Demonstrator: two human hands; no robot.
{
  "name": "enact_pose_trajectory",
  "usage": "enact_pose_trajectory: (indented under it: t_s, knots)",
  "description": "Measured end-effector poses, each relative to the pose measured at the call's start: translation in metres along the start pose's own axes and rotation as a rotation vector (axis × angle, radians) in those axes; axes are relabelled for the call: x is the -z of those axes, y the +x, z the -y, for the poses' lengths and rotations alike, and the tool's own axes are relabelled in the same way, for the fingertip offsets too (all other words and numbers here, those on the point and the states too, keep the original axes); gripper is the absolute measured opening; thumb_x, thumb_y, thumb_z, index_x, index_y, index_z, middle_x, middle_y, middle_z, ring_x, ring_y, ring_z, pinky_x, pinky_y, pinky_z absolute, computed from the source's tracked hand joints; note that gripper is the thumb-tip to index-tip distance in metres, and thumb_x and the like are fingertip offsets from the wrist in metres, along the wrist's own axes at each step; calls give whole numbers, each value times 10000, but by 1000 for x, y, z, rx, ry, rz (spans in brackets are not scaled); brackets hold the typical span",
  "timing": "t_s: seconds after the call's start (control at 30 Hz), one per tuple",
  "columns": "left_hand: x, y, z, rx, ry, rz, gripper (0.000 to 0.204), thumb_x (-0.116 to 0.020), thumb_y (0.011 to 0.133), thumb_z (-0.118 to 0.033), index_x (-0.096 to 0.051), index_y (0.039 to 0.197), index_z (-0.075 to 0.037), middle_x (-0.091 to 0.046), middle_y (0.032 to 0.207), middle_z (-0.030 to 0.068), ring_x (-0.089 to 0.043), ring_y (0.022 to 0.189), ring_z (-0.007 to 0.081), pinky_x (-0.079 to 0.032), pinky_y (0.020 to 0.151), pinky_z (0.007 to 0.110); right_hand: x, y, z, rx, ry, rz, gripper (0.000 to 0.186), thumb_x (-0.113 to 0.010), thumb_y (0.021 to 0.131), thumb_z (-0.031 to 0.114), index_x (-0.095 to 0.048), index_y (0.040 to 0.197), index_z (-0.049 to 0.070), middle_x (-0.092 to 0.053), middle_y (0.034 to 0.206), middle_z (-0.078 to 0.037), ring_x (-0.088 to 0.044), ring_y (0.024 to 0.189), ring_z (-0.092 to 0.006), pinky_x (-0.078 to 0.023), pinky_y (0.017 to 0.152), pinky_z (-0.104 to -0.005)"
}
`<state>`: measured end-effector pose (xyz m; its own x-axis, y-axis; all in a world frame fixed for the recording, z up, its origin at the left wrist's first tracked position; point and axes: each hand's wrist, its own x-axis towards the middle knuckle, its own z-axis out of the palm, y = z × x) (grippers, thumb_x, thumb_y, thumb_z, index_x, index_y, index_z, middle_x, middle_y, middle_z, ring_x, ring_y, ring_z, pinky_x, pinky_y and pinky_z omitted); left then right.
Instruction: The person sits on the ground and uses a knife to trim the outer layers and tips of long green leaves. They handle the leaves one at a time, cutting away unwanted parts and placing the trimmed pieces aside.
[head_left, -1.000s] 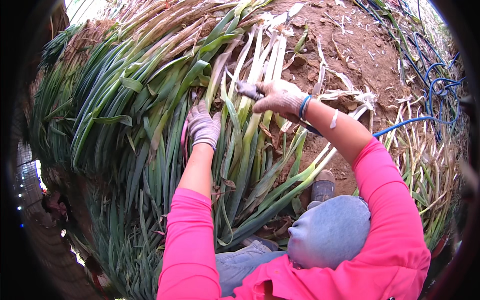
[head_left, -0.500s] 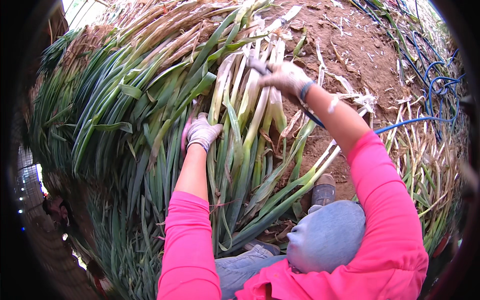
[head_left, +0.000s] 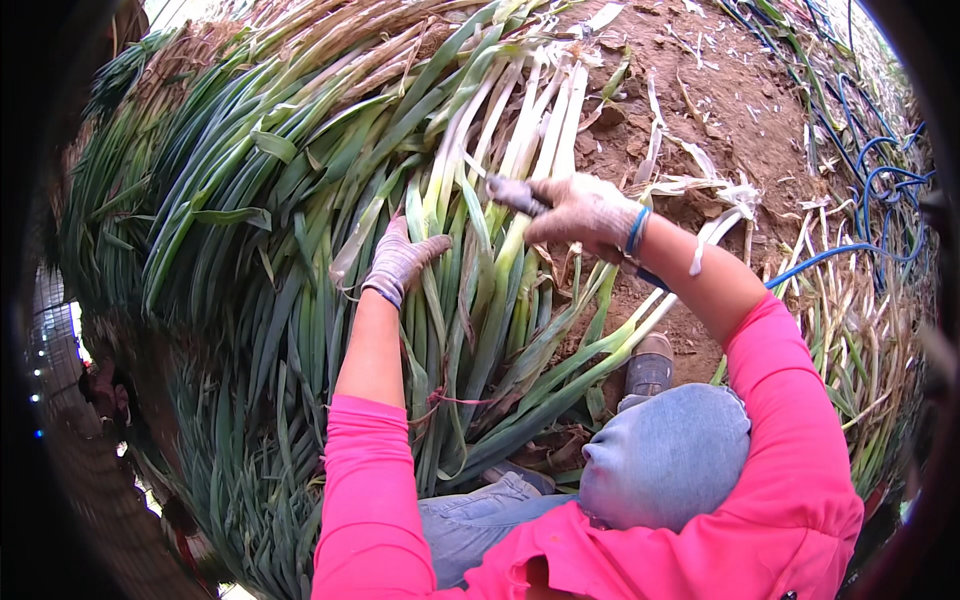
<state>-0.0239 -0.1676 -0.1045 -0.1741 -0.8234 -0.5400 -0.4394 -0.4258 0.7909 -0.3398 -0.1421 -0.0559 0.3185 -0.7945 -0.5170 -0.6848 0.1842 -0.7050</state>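
My gloved left hand point(head_left: 400, 260) lies on the long green onion stalks point(head_left: 300, 260), thumb spread to the right and fingers apart, their tips partly lost among the leaves. My gloved right hand point(head_left: 580, 215) is closed on a dark, metal-tipped nozzle tool point(head_left: 515, 197), its thin tip pointing up-left over pale onion stems point(head_left: 525, 120). A blue hose point(head_left: 822, 260) runs from under that hand toward the right. A thin pink tie point(head_left: 450, 398) lies across the leaves below my left hand.
Bare brown soil point(head_left: 720, 120) with scattered peelings lies at the upper right. Loose dry stalks point(head_left: 850, 360) are heaped at the right, beside coiled hose. A boot point(head_left: 645, 375), a jeans-covered leg and a rounded denim-covered shape point(head_left: 665, 460) are low in view.
Since half a second ago, my right hand with the tool has come down toward me. My left hand has shifted slightly, and a pale leaf now hangs loose at its left.
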Motion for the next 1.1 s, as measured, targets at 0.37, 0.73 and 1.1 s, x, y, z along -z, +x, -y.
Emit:
enact_pose_trajectory:
  t_s: [0.37, 0.73, 1.1]
  knots:
    - [1, -6, 8, -96, 519, -275, 551, -750, 806, -228, -593, 1292, -21, -710, 1112, 222, -693, 1013, 360, -531, 913, 406, -11, -55, 50, -101, 92, 407, 740, -739, 747, 401, -559, 1437, 204, -661, 701, -22, -587, 488, -128, -520, 510, -293]
    - [-32, -20, 8, -143, 621, -418, 537, -754, 802, -245, -569, 1246, -7, -668, 1134, 253, -645, 1059, 413, -508, 946, 465, 38, 32, 3, -94, 145, -71, 594, -795, 736, 444, -669, 1209, 107, -615, 687, -23, -597, 575, -136, -506, 563, -300]
    - [-32, -35, -16, -13, 995, -452, 668, -730, 842, -451, -524, 1318, -30, -663, 1132, 250, -665, 1006, 430, -529, 869, 518, -11, -56, 20, 131, 85, 309, 812, -739, 739, 501, -533, 1449, 166, -713, 907, -151, -705, 815, -233, -569, 785, -373]
